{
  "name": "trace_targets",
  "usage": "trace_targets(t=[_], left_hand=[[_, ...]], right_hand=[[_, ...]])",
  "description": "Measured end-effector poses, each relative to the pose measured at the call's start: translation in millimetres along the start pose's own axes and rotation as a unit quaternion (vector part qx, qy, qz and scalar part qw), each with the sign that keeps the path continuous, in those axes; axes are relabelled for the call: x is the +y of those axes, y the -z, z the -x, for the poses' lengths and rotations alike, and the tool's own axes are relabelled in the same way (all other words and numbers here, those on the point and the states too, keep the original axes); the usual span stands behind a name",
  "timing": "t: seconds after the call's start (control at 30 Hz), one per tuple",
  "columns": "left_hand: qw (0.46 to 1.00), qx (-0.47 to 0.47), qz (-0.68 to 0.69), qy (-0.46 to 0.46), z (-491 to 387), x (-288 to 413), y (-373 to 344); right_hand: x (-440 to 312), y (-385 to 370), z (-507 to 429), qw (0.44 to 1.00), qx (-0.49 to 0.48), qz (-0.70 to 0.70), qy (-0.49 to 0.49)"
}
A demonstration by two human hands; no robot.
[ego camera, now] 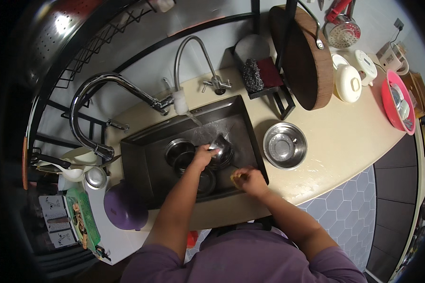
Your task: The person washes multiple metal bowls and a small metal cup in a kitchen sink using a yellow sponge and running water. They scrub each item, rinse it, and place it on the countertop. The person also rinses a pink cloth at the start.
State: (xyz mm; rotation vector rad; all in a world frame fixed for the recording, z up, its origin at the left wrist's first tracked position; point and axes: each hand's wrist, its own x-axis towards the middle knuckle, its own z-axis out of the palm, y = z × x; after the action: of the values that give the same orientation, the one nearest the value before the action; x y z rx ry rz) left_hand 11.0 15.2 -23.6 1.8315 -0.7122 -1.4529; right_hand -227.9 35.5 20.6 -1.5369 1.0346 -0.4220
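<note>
My left hand (204,155) grips the rim of a shiny metal bowl (220,144), tilted inside the dark sink (138,177). Closed around a yellowish scrubbing pad (236,179), my right hand (251,180) is over the sink's near right corner, apart from the bowl. Under and beside my left hand lie more dishes, among them a round metal bowl (179,150) and a dark round vessel (206,182) partly hidden by my forearm. Water runs from the slim faucet (180,100) into the sink behind the tilted bowl.
A wet steel bowl (285,145) stands on the counter right of the sink. Behind it are a caddy with steel wool (253,76) and a thick wooden board (304,60). The large chrome faucet (92,79) arches at left, above a purple bowl (125,206). A pink basin (396,102) sits far right.
</note>
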Motion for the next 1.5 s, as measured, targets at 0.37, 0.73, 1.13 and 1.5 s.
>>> trace_targets(t=[0.37, 0.73, 1.13, 1.5], left_hand=[[0.916, -0.030, 0.328, -0.231, 52.2, 68.3, -1.4], [0.874, 0.025, 0.464, -0.144, 51.8, 80.2, 12.5], [0.834, -0.034, 0.503, -0.224, 86.8, 69.9, 2.3], [0.849, -0.018, 0.516, -0.110, 54.9, 68.0, 5.5]], right_hand=[[-101.8, -49.1, -129.8, 0.915, 0.296, 0.101, 0.255], [-124.6, -63.2, -102.4, 0.968, 0.128, 0.076, 0.202], [-96.5, -3.5, -187.9, 0.941, -0.003, -0.337, -0.008], [-126.9, -53.4, -121.0, 0.907, 0.164, 0.215, 0.323]])
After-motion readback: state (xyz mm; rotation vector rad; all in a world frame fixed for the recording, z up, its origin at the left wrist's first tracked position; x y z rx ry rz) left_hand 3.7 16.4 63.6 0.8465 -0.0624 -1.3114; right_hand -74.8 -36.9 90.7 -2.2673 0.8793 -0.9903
